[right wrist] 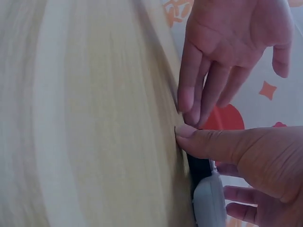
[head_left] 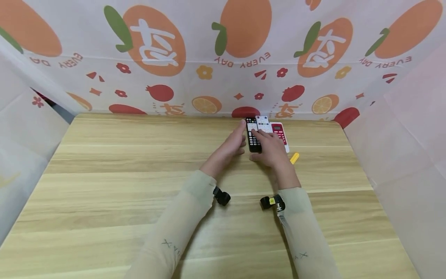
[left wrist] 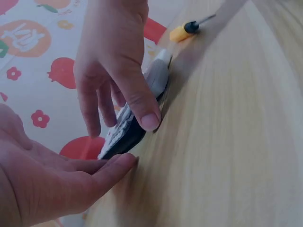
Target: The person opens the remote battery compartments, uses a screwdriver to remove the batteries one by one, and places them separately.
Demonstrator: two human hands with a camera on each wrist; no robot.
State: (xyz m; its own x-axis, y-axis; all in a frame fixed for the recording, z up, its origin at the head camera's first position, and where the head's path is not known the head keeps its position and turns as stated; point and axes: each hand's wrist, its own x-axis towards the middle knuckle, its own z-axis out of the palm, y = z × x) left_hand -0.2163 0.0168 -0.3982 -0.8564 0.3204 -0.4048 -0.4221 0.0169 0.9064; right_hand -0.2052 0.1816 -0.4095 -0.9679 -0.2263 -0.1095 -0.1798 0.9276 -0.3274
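A black remote control (head_left: 255,146) lies near the back of the table, with a white remote control (head_left: 263,123) along its right side. Beside them is a red-and-white device (head_left: 278,129) with a small screen and buttons, partly covered by my right hand (head_left: 271,149). That hand's fingers lie over the remotes, its thumb by the black one's near end. My left hand (head_left: 231,145) is held on edge along the black remote's left side, fingers extended. In the left wrist view, its fingertips (left wrist: 124,161) are at the black remote's end; whether they touch is unclear.
A screwdriver (left wrist: 185,32) with a yellow handle and dark collar lies to the right, partly behind my right wrist in the head view. A fruit-printed cloth (head_left: 205,85) hangs along the back edge of the wooden table (head_left: 115,186). Pale sheets flank both sides.
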